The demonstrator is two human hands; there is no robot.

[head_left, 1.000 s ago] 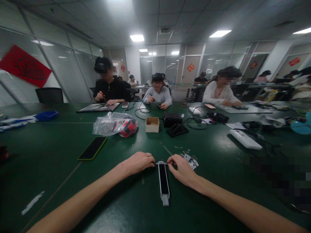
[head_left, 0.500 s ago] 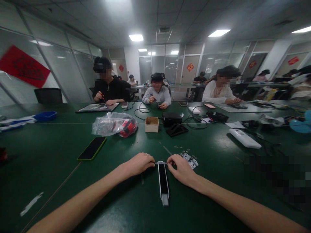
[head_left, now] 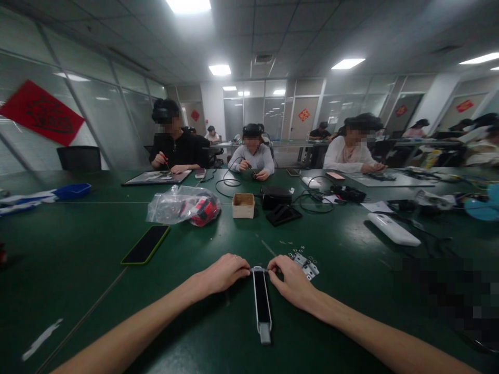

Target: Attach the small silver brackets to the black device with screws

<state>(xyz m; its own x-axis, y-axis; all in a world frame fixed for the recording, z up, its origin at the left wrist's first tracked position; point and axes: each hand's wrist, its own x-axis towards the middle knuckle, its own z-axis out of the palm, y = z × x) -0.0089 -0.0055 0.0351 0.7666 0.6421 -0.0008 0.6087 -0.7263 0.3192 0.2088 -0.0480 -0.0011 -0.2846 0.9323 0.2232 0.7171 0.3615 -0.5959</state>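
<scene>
A long narrow bar (head_left: 262, 301) with a black face, a white rim and a pale grey tab at its near end lies on the green table in front of me. Across its far end runs a small thin grey piece (head_left: 258, 269), too small to make out well. My left hand (head_left: 228, 272) pinches the left end of this piece between closed fingers. From the other side my right hand (head_left: 288, 280) holds the right end at its fingertips, thumb bent below them. Beside the right hand lie several metal plates (head_left: 306, 266) and small rings (head_left: 300, 251).
A phone with a green edge (head_left: 146, 245) lies left. Farther off are a plastic bag (head_left: 183, 205) with red and black contents, a small open box (head_left: 243, 206), a black case (head_left: 276, 198) and a white device (head_left: 393, 230). Co-workers sit across the table.
The view has tipped up slightly, so the table things appear lower. Both hands stay at the bar's far end, and my right thumb has shifted a little away from the fingers.
</scene>
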